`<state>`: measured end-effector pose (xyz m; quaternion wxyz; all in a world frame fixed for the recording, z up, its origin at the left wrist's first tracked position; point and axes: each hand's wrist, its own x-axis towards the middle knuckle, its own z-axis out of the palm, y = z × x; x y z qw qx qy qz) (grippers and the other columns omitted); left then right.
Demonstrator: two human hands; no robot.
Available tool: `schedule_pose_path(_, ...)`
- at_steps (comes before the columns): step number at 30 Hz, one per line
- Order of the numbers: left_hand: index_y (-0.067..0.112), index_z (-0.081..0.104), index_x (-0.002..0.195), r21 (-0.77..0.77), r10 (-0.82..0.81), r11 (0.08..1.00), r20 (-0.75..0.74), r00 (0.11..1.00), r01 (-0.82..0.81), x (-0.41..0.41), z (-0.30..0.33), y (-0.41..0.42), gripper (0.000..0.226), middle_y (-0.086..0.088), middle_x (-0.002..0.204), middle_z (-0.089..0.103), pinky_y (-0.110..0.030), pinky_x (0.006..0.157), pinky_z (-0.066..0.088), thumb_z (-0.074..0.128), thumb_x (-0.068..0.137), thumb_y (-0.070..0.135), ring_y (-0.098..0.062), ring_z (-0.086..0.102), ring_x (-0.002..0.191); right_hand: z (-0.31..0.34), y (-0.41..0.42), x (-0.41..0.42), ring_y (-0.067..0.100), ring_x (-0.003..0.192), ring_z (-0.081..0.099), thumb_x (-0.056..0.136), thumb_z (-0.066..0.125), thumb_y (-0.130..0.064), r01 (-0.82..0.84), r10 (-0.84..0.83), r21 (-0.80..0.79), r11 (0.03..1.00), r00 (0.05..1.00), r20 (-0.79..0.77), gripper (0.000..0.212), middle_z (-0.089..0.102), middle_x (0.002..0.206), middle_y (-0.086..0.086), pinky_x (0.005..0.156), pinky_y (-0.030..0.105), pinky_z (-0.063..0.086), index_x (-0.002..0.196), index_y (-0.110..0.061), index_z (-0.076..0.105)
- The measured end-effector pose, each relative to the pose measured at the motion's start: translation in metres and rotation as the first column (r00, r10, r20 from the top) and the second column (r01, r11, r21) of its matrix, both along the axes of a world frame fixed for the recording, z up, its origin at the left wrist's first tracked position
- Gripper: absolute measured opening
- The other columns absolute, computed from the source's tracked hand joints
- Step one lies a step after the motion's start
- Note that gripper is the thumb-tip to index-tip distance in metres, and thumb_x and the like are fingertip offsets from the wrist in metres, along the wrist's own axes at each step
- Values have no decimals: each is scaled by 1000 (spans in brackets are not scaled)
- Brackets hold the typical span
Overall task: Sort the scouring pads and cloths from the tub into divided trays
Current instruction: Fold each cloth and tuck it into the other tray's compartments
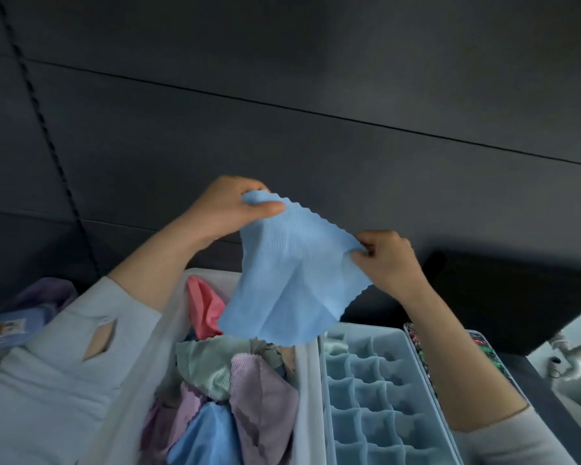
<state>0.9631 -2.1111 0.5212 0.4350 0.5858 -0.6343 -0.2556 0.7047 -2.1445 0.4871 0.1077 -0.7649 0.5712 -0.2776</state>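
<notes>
A light blue cloth (pixel 292 276) with pinked edges is held up in the air by both hands, above the white tub (pixel 307 397). Its upper corner is pinched between the thumb and curled fingers of the left hand (pixel 228 209). Its opposite corner is gripped by the bent fingertips of the right hand (pixel 388 260), so that the cloth is stretched between the two hands and hangs down in loose folds toward the tub. Pale sleeves are worn on both forearms.

Below the cloth, the tub is filled with a jumble of cloths: a pink cloth (pixel 205 310) at the far end, a pale green cloth (pixel 205 367) in the middle, a lilac cloth (pixel 262 397) and another blue cloth (pixel 212 437) nearer the camera. Just right of the tub, touching its wall, a light blue divided tray (pixel 366 397) of many small compartments is set; a pale green item is seen in its far corner compartment. Left of the tub, behind the left sleeve, a stack of packaged bluish and lilac cloths (pixel 14 327) is seen. A dark panelled wall (pixel 282 112) is seen beyond the tub.
</notes>
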Motion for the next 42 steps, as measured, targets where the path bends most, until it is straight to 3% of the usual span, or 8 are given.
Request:
schedule_pose_path(5,17,73,90,24,27,999,-233,972,-22,22,-14,4,6,7,81,72,-20,72,55,72,86,13,-1,66,74,10,-5,-24,17,71,55,84,73,-27,36,-42,32,999,977,211,15,63,73,-2,64,26,42,79,-14,71)
schedule_pose_path(13,9,65,80,-26,128,987,-486,865,-160,-1,-25,11,9,0,69,63,-20,56,55,73,84,8,-4,59,56,27,1,-21,12,60,67,81,79,-24,-77,-6,96,992,748,663,18,72,68,0,54,24,52,72,-13,67)
schedule_pose_path(18,10,63,77,-30,29,998,-489,872,-50,-51,-26,9,12,8,58,56,-30,64,61,72,86,10,-7,58,50,23,3,12,27,63,68,78,77,-39,-93,33,74,993,817,576,37,68,80,25,66,48,61,79,-3,69)
schedule_pose_path(24,7,72,87,-86,-42,996,-416,908,7,-78,-32,2,4,-8,82,74,-31,71,60,71,86,11,-18,73,77,12,10,30,38,72,67,92,56,-42,-230,183,35,973,850,493,43,71,76,19,73,55,56,80,-4,70)
schedule_pose_path(30,11,75,88,-97,-27,995,-443,896,-18,-81,-35,1,7,-5,83,76,-29,73,60,69,89,10,-15,74,77,8,11,22,28,84,68,100,44,-37,-330,244,138,934,869,431,39,73,85,9,87,50,54,87,-11,71)
schedule_pose_path(34,16,77,93,-84,-68,996,-345,936,41,-78,-32,-1,21,-1,87,77,-36,82,59,58,96,25,-15,74,84,1,9,22,23,91,70,91,64,-35,-383,309,106,918,856,414,15,74,92,3,86,44,55,96,-23,73)
schedule_pose_path(39,24,71,112,-228,88,961,-277,957,-154,-64,-40,-4,25,10,97,74,-28,82,55,61,93,37,-4,69,91,-2,0,14,20,75,55,87,60,-24,-372,268,101,923,808,525,27,63,98,34,73,41,49,97,-1,69)
schedule_pose_path(42,22,48,140,166,105,985,-362,926,-46,-54,-49,-11,88,6,133,60,-33,107,41,67,71,72,-9,56,123,15,4,7,28,88,65,94,59,-6,-494,308,139,858,713,630,18,69,102,26,89,45,51,103,-9,74)
